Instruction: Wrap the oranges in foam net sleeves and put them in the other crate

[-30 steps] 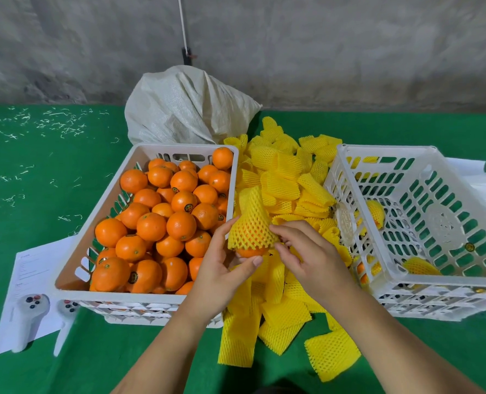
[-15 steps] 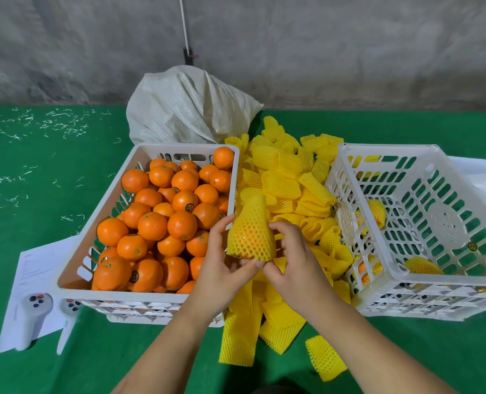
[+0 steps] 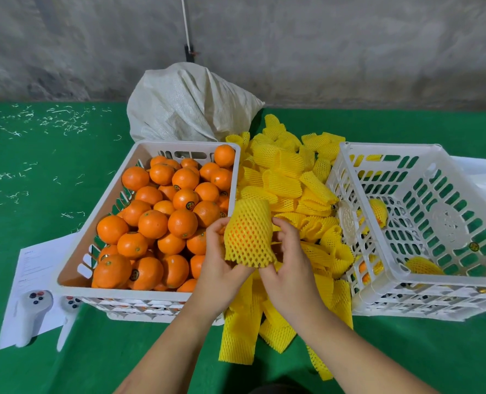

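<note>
At frame centre both hands, left (image 3: 218, 268) and right (image 3: 288, 270), gripped a sleeve (image 3: 249, 233) drawn over an orange, barely visible through the mesh; the left crate (image 3: 179, 145) held many bare oranges (image 3: 162, 220); the right crate (image 3: 389, 150) held only a few wrapped ones, so most work remained.

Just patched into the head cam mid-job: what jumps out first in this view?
The left crate, piled high with bare oranges, and the heap of yellow foam net sleeves between it and the right crate. At centre, the left hand and right hand each have a grip on a sleeved orange. The right crate holds only a few wrapped oranges.
</note>
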